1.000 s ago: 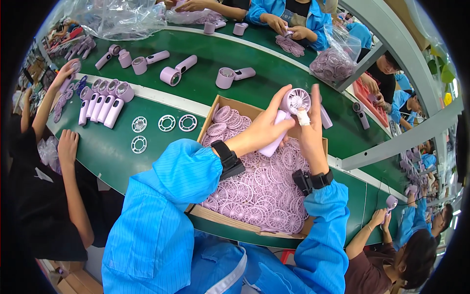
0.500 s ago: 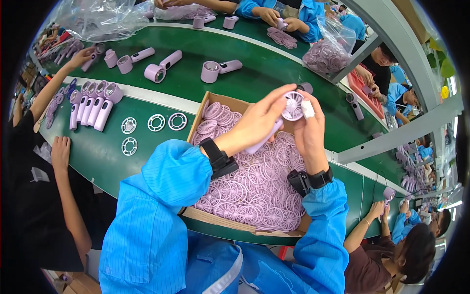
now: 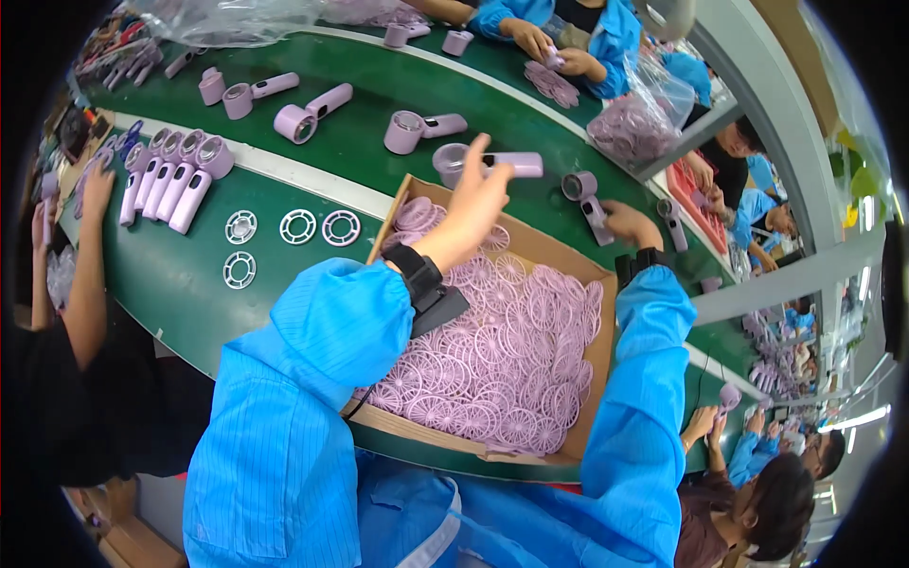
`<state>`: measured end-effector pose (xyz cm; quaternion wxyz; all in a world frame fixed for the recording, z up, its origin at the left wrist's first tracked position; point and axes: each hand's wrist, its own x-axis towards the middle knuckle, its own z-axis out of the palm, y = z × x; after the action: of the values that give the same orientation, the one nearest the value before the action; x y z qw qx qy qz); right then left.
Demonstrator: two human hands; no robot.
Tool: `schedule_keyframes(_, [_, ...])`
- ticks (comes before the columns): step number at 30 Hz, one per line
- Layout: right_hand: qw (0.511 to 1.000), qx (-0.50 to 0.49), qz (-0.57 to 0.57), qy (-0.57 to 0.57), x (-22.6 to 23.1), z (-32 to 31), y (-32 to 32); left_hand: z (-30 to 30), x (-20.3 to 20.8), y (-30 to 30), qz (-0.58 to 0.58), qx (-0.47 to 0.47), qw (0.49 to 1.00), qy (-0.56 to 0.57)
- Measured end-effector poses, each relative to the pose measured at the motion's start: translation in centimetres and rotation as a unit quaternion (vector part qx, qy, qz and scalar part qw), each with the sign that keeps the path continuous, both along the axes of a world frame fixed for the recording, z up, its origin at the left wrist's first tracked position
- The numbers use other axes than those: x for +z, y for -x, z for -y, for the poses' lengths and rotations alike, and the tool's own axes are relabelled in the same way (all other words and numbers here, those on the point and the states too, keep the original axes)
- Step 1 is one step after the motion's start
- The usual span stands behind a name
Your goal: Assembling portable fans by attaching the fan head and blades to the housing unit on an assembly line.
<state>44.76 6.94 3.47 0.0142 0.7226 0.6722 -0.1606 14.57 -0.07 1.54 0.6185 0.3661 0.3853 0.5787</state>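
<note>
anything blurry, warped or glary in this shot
Head view: right hand looks blurred, while the grilles look fairly crisp; head view: white rail bows with the lens, corners go black; head view: lamp near the right rim glares white.

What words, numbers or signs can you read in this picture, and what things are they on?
There are none I can read clearly.
Purple fan by the left hand: I can't make out any writing.
Purple fan by the right hand: too small to tell.
Row of fans: dark spots on the handles, too small to read.
Cardboard box: no writing I can make out.
</note>
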Motion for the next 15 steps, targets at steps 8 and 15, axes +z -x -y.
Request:
schedule_keyframes(8, [0.933,-0.181,-0.221,0.221,-2.0,-2.7,-1.0,-0.8,-1.0,-0.7,-0.081,-0.072,0.987,-0.118])
schedule_keyframes(15, [0.949,0.05,-0.312,-0.021,4.4,4.8,9.3,1.0,1.7,0.6,0.071,-0.173,0.98,0.072])
